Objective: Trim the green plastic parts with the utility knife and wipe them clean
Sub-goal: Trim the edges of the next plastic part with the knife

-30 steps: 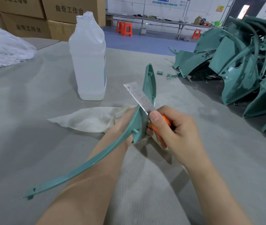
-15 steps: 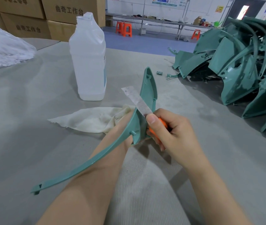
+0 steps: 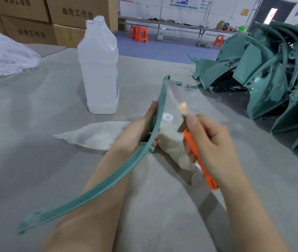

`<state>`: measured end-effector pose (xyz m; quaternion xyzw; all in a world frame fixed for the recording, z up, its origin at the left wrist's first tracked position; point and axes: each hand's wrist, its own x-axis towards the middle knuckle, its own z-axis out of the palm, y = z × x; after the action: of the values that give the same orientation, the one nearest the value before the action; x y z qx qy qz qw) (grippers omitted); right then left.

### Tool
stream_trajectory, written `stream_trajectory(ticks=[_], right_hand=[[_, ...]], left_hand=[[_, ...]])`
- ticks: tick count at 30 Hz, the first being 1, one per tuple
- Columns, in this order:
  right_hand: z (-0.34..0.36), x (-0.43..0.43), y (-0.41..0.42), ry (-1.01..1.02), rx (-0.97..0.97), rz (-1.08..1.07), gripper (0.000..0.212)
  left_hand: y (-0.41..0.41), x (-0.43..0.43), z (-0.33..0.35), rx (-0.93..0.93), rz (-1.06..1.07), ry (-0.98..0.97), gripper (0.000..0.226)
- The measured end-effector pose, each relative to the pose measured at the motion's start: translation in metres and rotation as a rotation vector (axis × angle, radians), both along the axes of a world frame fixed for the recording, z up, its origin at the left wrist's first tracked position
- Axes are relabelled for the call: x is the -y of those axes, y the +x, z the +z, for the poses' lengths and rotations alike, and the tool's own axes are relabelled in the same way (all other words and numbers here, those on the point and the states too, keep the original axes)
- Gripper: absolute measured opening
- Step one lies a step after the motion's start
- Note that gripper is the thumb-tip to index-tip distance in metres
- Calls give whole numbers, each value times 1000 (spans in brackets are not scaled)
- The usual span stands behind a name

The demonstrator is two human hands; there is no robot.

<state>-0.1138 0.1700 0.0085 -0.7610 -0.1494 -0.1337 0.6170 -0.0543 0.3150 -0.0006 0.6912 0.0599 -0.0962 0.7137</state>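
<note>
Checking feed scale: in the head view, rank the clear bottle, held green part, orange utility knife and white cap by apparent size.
Unsure: clear bottle, green part; part spans longer but sits nearer.
Then orange utility knife.
Smallest: white cap.

left hand point(image 3: 141, 131): grips curved green part point(image 3: 108, 180) mid-length, held edge-on
right hand point(image 3: 211, 142): holds orange utility knife point(image 3: 197, 157), blade blurred, just right of part
cloth point(image 3: 97, 135): under both hands
bottle point(image 3: 99, 73): beyond left hand
green parts pile point(image 3: 271, 73): beyond right hand
</note>
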Motion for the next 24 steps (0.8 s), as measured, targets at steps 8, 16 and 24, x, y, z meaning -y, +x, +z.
stream_trajectory(ticks=[8,16,24], right_hand=[[0,8,4,-48,-158,-55,57],[-14,-14,0,-298,-216,54,42],[-17,2,18,-174,-210,-346,22]], left_hand=[[23,-27,-17,217,388,237,53],[25,-34,-23,280,548,301,41],[23,-26,-21,331,535,286,36]])
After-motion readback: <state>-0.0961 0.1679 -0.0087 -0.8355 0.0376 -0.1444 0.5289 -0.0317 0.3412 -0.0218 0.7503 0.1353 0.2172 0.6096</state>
